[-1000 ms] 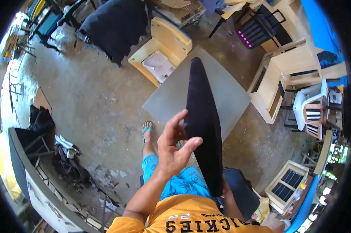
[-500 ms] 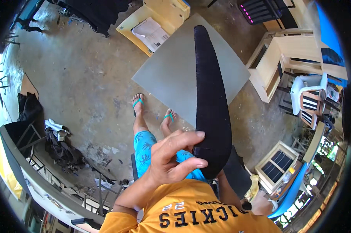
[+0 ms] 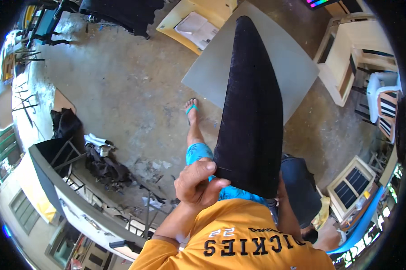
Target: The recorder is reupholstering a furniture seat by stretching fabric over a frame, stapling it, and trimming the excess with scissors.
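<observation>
A long piece covered in black fabric [image 3: 252, 108], like a padded cushion panel, extends away from my body, wide at the near end and tapering to a rounded far tip. My left hand [image 3: 196, 182] pinches its near left corner between thumb and fingers, beside a short seam or slit. At the near right edge my right hand [image 3: 281, 186] meets the piece; only a sliver of that hand shows, the fingers hidden behind the fabric. The piece hangs above my blue shorts [image 3: 198, 152] and partly covers a square grey board [image 3: 207, 81].
Beyond the board lies a yellow open box [image 3: 171, 22] with papers. Pale wooden cabinet frames [image 3: 360, 49] and a white chair [image 3: 383, 85] stand at the right. A dark padded seat [image 3: 297, 184] is beside my right arm. Dark cloth scraps [image 3: 104, 164] lie at the left.
The black piece has turned, so more of its broad face shows. My left hand keeps its corner. The whole view has shifted, and one foot is now hidden.
</observation>
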Action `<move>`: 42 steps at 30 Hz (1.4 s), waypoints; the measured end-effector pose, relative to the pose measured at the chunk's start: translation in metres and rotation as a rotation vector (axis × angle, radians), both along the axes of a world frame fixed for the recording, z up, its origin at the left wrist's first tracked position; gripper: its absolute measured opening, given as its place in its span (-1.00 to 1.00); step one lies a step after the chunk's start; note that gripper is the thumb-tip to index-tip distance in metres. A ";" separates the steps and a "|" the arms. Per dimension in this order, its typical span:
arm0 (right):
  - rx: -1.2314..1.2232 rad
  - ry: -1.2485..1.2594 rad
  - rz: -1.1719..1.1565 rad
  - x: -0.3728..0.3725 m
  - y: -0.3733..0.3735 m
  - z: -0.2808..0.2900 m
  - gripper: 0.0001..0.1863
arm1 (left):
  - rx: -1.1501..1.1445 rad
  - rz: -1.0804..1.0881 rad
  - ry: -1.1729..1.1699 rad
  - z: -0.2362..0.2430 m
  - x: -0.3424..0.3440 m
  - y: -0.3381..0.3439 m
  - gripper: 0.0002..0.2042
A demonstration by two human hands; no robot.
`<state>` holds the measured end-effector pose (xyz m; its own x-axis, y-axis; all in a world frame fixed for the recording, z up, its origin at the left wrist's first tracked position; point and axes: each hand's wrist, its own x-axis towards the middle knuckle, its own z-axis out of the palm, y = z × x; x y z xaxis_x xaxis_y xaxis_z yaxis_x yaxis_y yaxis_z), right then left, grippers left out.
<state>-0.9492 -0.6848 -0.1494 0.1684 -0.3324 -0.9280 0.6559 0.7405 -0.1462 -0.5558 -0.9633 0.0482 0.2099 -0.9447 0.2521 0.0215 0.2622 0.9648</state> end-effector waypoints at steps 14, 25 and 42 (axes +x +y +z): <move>0.031 0.285 0.159 0.010 -0.053 0.021 -0.19 | 0.107 -0.100 0.042 0.020 -0.005 0.002 -0.73; 0.115 0.237 0.051 0.000 -0.071 -0.041 -0.08 | 0.635 0.152 0.334 0.025 0.009 -0.043 -0.64; -0.011 0.755 0.020 -0.134 -0.065 -0.086 -0.20 | 0.689 -0.031 0.555 -0.112 0.066 -0.050 -0.62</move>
<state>-1.0832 -0.7495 -0.2350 -0.5058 -0.3456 -0.7904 0.3609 0.7474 -0.5578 -0.4898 -1.0134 -0.0639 0.1042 -0.8563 -0.5058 0.5310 -0.3822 0.7563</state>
